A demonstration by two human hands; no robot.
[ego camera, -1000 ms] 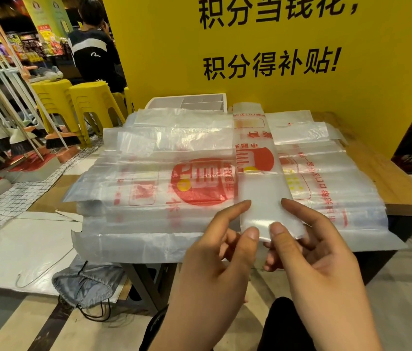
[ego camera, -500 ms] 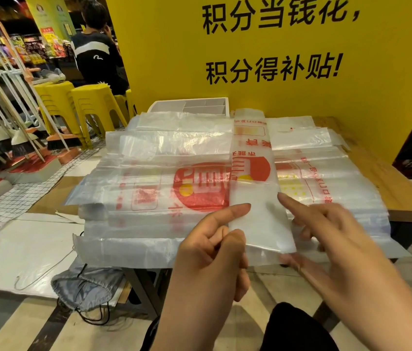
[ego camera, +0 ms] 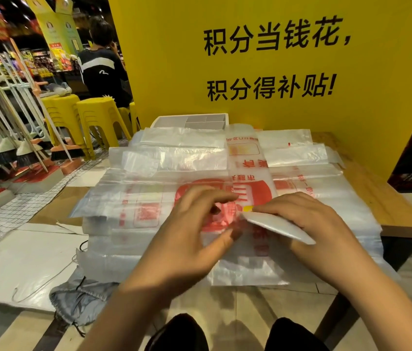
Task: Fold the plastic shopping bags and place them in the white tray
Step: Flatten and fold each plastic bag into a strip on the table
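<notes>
A narrow folded strip of clear plastic bag (ego camera: 246, 158) with red print runs away from me over a thick pile of flat bags (ego camera: 154, 178). Its near end (ego camera: 276, 226) is turned up and back toward the red logo. My right hand (ego camera: 303, 219) pinches that turned-up end. My left hand (ego camera: 192, 231) hovers over the logo with curled fingers, thumb near the fold; whether it grips the plastic is unclear. The white tray (ego camera: 189, 121), with dividers, sits behind the pile against the yellow board.
The bags cover a wooden table (ego camera: 382, 198) and hang over its front and left edges. A yellow sign board (ego camera: 276, 59) stands behind it. Yellow stools (ego camera: 93, 115), brooms (ego camera: 25, 150) and a standing person (ego camera: 101, 69) are at the left. A grey pouch (ego camera: 78, 302) lies on the floor.
The strip's near end, flat between both hands before, has been lifted and folded back toward the logo by my right hand. My left hand moved forward over the logo.
</notes>
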